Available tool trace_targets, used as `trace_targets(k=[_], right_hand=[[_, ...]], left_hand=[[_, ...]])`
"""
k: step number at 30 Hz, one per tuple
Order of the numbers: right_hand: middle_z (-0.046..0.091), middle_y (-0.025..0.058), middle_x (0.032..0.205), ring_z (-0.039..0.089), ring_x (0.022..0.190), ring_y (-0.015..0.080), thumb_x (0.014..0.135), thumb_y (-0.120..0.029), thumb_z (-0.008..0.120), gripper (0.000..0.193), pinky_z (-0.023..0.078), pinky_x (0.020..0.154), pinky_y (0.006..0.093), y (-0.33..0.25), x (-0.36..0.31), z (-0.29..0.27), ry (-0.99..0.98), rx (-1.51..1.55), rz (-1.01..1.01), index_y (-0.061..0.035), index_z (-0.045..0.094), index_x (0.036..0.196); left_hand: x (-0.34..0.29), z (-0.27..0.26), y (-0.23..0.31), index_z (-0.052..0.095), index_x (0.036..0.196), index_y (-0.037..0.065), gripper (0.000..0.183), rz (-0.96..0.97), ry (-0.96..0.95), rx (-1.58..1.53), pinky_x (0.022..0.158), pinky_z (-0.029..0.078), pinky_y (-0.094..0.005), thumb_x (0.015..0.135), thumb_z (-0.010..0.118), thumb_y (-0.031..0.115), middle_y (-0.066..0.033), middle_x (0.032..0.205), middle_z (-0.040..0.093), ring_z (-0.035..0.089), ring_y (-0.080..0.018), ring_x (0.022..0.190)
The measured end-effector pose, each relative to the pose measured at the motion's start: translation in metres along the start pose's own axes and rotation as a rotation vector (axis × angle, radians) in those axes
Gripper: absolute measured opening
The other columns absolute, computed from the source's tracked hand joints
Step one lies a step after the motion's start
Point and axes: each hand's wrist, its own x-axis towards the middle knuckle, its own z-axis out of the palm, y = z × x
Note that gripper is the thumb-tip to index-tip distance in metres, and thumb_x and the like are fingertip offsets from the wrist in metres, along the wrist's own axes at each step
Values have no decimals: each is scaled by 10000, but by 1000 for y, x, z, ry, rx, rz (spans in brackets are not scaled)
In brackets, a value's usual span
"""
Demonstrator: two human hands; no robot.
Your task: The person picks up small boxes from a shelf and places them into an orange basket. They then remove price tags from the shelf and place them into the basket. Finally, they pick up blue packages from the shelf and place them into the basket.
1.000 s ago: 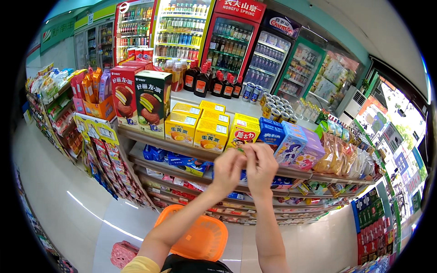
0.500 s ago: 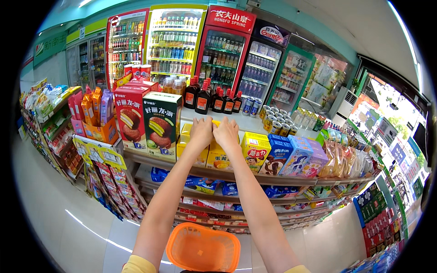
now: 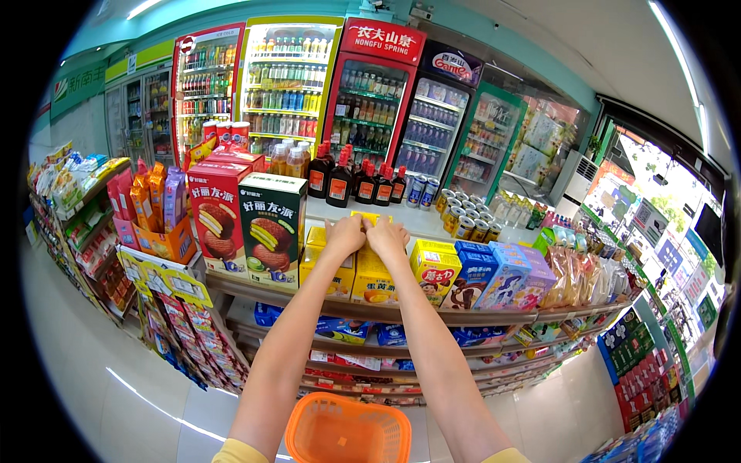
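Both arms reach over the top shelf toward yellow snack boxes. My left hand (image 3: 344, 236) has its fingers curled at the left of a yellow box (image 3: 370, 217) that shows between the two hands. My right hand (image 3: 387, 236) curls in the same way at that box's right side. The fingertips are partly hidden by the backs of the hands. Below them, a yellow box (image 3: 375, 290) stands at the shelf front, with another yellow box (image 3: 338, 285) on its left. To the right stands a yellow chocolate snack box (image 3: 435, 270).
Tall green-and-white (image 3: 272, 231) and red (image 3: 220, 220) pie boxes stand left; blue biscuit boxes (image 3: 472, 276) stand right. Dark bottles (image 3: 340, 182) and cans (image 3: 465, 227) line the shelf's back. An orange basket (image 3: 347, 401) is below my arms. Drink fridges (image 3: 285, 85) line the far wall.
The view has shifted slightly, so the shelf sits a little lower and further left. More of the yellow box shows between my hands, which stay close together at it.
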Motion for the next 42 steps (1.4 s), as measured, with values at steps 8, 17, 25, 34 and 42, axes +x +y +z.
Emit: trace_targets(k=[8,17,25,34,42], right_hand=[[451,289,1348,497,1261,453,1008,-264,612,501,435,1053,481,-20,-27,-49,375,233,-276,-26,504,1436],[428,239,1383,438,1289,435,1019,-151,569,478,425,1070,484,-24,-133,-79,263,313,-387,-8,445,1458],[442,287,1463,467,1354,407,991,-66,591,715,398,1121,463,4,-154,-41,300,468,-403,22,200,1583],[571,293,1242,548,1161,425,908,-66,709,853,434,1024,474,16,-164,-11,374,214,-389,122,184,1554],[603,259,1186,567,1117,386,889,-83,737,802,440,995,458,14,-151,-5,381,144,-330,127,289,1520]], left_hand=[[-32,-34,36,578,1397,79,505,251,539,-418,883,535,-477,898,612,3,-232,1205,540,637,-421,1021],[-129,-60,34,598,1367,49,472,301,712,-389,836,531,-413,904,681,5,-182,1154,577,633,-341,983],[-159,-28,12,442,1470,-20,577,199,686,-468,970,505,-420,934,655,-6,-240,1337,602,600,-384,1197],[-168,-9,-8,471,1422,-62,531,246,704,-207,954,491,-451,935,655,46,-237,1213,615,576,-392,1119],[-160,-15,-11,510,1397,-53,473,178,637,-159,944,515,-433,968,640,95,-198,1198,633,548,-368,1179]])
